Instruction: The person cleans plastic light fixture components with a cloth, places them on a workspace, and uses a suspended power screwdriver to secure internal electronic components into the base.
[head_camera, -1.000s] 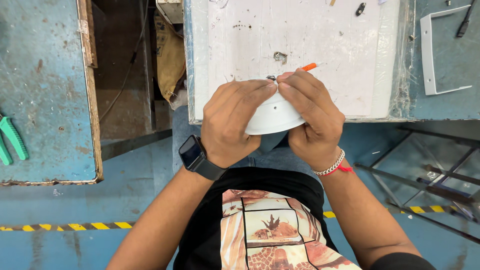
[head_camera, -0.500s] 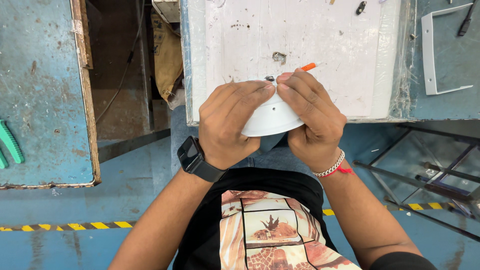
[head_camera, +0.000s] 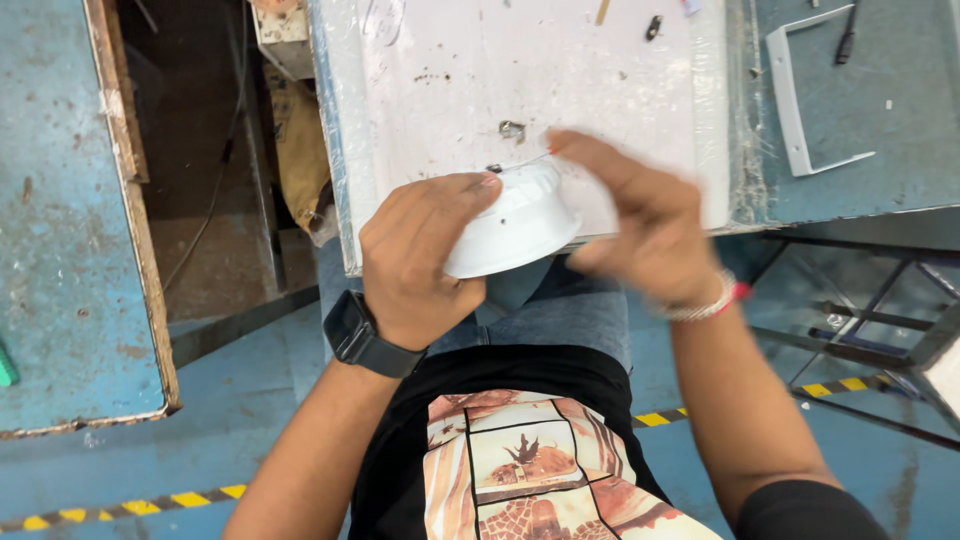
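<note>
Left hand (head_camera: 420, 262) around white housing (head_camera: 510, 222)

White round housing (head_camera: 510, 225) in hand; white, speckled board (head_camera: 600, 90) beneath. Worn blue tabletops (head_camera: 60, 200) with rust spots. Black watch (head_camera: 358, 335); silver and red wristband (head_camera: 705, 300). Black shirt (head_camera: 500, 440) with tan and brown printed panels. Blue floor (head_camera: 250, 420) crossed by yellow-black striped tape (head_camera: 130, 505). White bracket (head_camera: 800, 100).
</note>
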